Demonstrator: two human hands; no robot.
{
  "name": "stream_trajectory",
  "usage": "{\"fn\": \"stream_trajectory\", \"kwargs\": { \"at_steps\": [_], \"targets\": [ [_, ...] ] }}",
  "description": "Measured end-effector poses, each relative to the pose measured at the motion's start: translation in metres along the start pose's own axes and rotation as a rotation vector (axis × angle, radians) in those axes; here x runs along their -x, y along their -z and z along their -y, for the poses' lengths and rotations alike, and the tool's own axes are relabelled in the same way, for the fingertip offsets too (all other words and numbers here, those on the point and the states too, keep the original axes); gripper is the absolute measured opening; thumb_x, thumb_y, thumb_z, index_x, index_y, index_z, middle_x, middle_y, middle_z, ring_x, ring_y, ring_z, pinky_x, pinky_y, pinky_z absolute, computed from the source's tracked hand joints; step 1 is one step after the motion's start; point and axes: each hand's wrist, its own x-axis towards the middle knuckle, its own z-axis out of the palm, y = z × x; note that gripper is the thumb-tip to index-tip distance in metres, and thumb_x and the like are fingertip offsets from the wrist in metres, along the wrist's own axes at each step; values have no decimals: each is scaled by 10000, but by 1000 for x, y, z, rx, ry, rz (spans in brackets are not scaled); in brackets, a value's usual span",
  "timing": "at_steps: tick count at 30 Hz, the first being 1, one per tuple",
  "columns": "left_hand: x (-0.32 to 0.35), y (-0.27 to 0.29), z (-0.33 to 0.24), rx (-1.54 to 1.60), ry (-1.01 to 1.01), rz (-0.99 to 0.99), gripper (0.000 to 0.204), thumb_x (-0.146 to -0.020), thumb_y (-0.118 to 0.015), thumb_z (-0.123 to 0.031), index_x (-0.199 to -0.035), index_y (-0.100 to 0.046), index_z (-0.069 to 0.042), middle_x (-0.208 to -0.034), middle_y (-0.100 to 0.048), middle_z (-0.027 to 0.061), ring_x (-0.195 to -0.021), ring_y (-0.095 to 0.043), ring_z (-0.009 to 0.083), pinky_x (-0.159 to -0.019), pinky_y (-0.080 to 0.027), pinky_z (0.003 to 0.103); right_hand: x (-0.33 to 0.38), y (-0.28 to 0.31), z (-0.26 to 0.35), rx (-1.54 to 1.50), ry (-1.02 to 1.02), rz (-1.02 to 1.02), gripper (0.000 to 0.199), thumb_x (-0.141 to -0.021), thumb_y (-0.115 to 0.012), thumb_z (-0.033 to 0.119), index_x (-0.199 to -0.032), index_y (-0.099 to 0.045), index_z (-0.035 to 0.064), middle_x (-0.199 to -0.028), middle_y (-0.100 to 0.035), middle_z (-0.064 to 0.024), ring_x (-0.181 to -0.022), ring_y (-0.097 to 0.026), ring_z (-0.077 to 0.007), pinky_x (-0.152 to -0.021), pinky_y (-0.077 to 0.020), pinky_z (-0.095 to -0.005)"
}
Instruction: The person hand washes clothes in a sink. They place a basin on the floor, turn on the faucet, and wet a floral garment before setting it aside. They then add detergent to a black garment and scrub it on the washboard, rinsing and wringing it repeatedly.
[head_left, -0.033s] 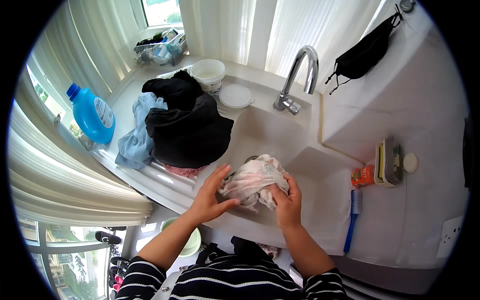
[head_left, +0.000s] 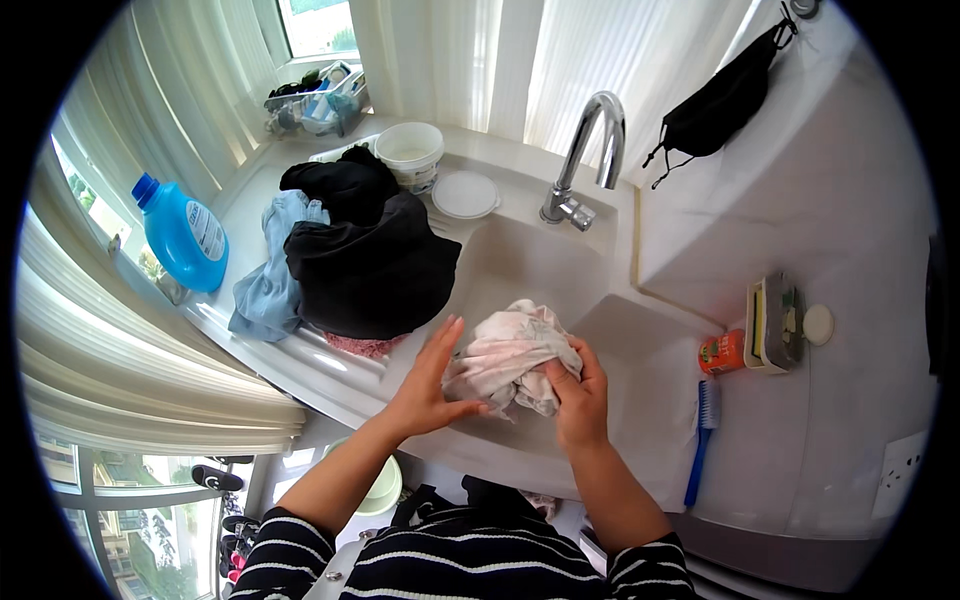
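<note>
A bunched, wet-looking white and pale pink cloth (head_left: 515, 355) is held up over the white sink (head_left: 540, 255). My right hand (head_left: 580, 395) grips its right side, thumb on top and fingers behind. At the cloth's left edge, my left hand (head_left: 430, 385) has its thumb and fingers spread wide, with the palm turned toward the cloth. Whether its fingertips touch the fabric I cannot make out. The cloth covers the part of the basin beneath it.
A chrome faucet (head_left: 590, 150) rises behind the basin. On the left counter lie black clothes (head_left: 370, 265) and a light blue garment (head_left: 268, 270), near a blue detergent bottle (head_left: 185, 235). A white tub (head_left: 410, 155) and lid (head_left: 466, 194) stand behind; a blue brush (head_left: 705, 440) lies right.
The cloth looks slightly more gathered and sits a little higher in my right hand. My left hand has shifted slightly, still spread. The whole view has moved a little.
</note>
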Motion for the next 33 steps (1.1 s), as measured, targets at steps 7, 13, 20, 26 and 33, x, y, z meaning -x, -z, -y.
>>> {"fn": "stream_trajectory", "kwargs": {
  "at_steps": [7,13,20,26,33],
  "targets": [
    [-48,-45,9,578,396,-75,522,-827,-666,-1,-1324,-508,-19,-1277,-603,90,-1169,-558,186,-1008,-421,324,-124,58,66,396,125,-26,562,-894,-675,386,-1335,-535,68,-1243,-573,-114,-1066,-573,-167,-923,-449,-298],
    [-32,-3,-8,769,355,-289,528,-772,-603,82,-1289,-517,20,-1230,-622,112,-1125,-590,192,-993,-445,321,-261,92,19,923,144,-312,534,-774,-725,401,-1181,-665,59,-1087,-688,-174,-948,-661,-276,-849,-512,-359],
    [-14,65,-21,670,277,-245,535,-745,-629,-1,-1266,-524,62,-1203,-634,152,-1079,-628,222,-952,-490,332,-279,128,17,864,65,-126,443,-751,-660,117,-1190,-672,67,-1053,-710,-157,-866,-687,-240,-764,-532,-340],
    [-19,104,-32,592,203,-279,567,-734,-629,-144,-1237,-546,104,-1191,-636,171,-1045,-644,234,-916,-507,334,-212,80,-17,987,681,-535,423,-839,-674,160,-1239,-575,63,-1132,-606,-138,-975,-596,-272,-790,-505,-360],
    [-13,102,-29,594,301,-238,620,-755,-733,-230,-1247,-534,92,-1194,-632,162,-1057,-632,227,-920,-510,349,-131,70,-171,655,-373,-40,460,-894,-612,385,-1259,-570,107,-1149,-596,-164,-1103,-579,-310,-911,-464,-400]
  ]
}}
